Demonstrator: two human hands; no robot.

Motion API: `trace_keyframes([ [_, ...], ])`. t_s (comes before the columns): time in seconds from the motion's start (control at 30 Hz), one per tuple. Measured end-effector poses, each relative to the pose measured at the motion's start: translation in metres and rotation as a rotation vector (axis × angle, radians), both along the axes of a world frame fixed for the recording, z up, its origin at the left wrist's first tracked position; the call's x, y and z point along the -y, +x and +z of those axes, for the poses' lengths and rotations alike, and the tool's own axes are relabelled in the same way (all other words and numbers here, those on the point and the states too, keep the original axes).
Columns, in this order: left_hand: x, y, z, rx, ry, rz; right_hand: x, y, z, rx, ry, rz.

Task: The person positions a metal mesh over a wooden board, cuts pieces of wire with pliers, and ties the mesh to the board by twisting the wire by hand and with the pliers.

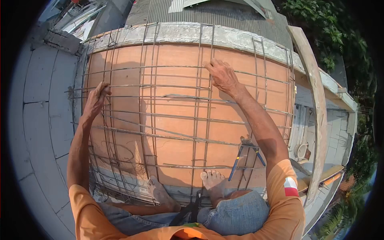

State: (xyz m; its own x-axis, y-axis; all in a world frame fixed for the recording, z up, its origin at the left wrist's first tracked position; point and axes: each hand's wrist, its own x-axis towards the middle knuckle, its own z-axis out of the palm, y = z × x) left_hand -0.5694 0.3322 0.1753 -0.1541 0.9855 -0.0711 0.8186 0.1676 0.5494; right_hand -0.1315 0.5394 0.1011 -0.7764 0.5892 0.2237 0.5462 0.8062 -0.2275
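Note:
A grid of thin steel reinforcing bars [176, 97] lies over an orange-brown plywood panel [176, 56]. At the left, my left hand [96, 99] is closed, its fingers around a lengthwise steel bar [140, 85]. My right hand [225, 77] has its fingers curled onto the far lengthwise steel bar [172, 66], close to where a pair of crosswise bars meets it; the fingertips are partly hidden. Near my right knee, pincers with blue handles [236, 161] rest on the bars, jaws pointing away from me.
My bare feet [213, 184] are at the panel's near side. A rough concrete edge [176, 33] runs along the far side, with corrugated roofing [224, 20] beyond. A wooden plank [318, 100] slants along the right. Loose thin wire [124, 152] lies at lower left, beside a grey block wall [40, 108].

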Motion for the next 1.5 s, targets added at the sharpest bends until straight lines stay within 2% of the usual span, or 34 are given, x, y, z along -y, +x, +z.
trace_keyframes([
  [0.03, 0.000, 0.005, 0.004, 0.022, -0.018, 0.007, 0.000, 0.003, -0.002, -0.054, 0.036, 0.040],
  [0.07, 0.001, 0.015, 0.014, 0.052, -0.064, 0.049, 0.003, 0.001, -0.005, -0.114, -0.036, 0.023],
  [0.1, 0.003, 0.009, 0.009, 0.031, 0.025, -0.040, 0.008, 0.001, 0.001, -0.107, -0.029, 0.013],
  [0.13, 0.003, 0.010, 0.011, 0.020, -0.017, -0.025, 0.011, 0.001, -0.004, -0.168, -0.080, -0.041],
  [0.23, 0.011, 0.005, 0.011, 0.041, 0.016, -0.022, 0.020, 0.002, 0.017, -0.181, -0.104, -0.086],
  [0.33, 0.016, 0.000, 0.008, 0.043, -0.010, -0.033, 0.010, 0.021, 0.042, -0.358, -0.142, -0.205],
  [0.47, 0.017, 0.007, 0.030, 0.063, -0.032, 0.073, -0.014, 0.052, 0.119, -0.603, -0.099, -0.297],
  [0.53, 0.018, -0.012, 0.005, 0.095, 0.177, -0.064, -0.026, 0.068, 0.163, -0.723, -0.120, -0.377],
  [0.57, 0.016, -0.008, 0.006, 0.144, 0.106, -0.003, -0.032, 0.073, 0.181, -0.901, -0.253, -0.397],
  [0.6, 0.017, -0.003, 0.016, 0.182, 0.035, 0.064, -0.034, 0.075, 0.199, -1.027, -0.346, -0.337],
  [0.63, 0.016, -0.001, 0.018, 0.200, 0.042, 0.039, -0.039, 0.075, 0.215, -1.075, -0.319, -0.279],
  [0.67, 0.016, 0.000, 0.019, 0.187, 0.037, 0.053, -0.046, 0.083, 0.231, -1.146, -0.465, -0.118],
  [0.7, 0.017, 0.001, 0.019, 0.174, 0.030, 0.066, -0.056, 0.085, 0.246, -1.138, -0.446, -0.141],
  [0.77, 0.018, 0.003, 0.019, 0.197, 0.028, 0.071, -0.069, 0.087, 0.274, -1.147, -0.548, 0.142],
  [0.83, 0.016, 0.002, 0.016, 0.243, 0.037, 0.106, -0.035, 0.047, 0.290, -1.294, -0.148, -0.065],
  [0.9, 0.017, 0.000, 0.013, 0.261, 0.071, 0.129, -0.066, 0.061, 0.314, -1.584, -0.222, -0.134],
  [0.93, 0.018, 0.000, 0.013, 0.236, 0.096, 0.145, -0.078, 0.068, 0.318, -1.604, -0.236, -0.101],
  [1.03, 0.020, -0.003, 0.018, 0.303, 0.133, 0.185, -0.092, 0.079, 0.313, -1.597, -0.300, -0.020],
  [1.1, 0.019, -0.006, 0.023, 0.322, 0.185, 0.199, -0.093, 0.080, 0.290, -1.577, -0.358, 0.002],
  [1.3, 0.022, -0.001, 0.037, 0.367, 0.243, 0.223, -0.075, 0.061, 0.170, -1.557, -0.653, -0.005],
  [1.33, 0.022, 0.002, 0.039, 0.382, 0.240, 0.255, -0.067, 0.052, 0.151, -1.570, -0.709, -0.018],
  [1.4, 0.021, 0.006, 0.041, 0.397, 0.238, 0.283, -0.047, 0.023, 0.124, -1.706, -0.848, -0.207],
  [1.5, 0.013, 0.020, 0.045, 0.406, 0.246, 0.297, -0.022, -0.007, 0.088, -1.797, -1.101, -0.279],
])
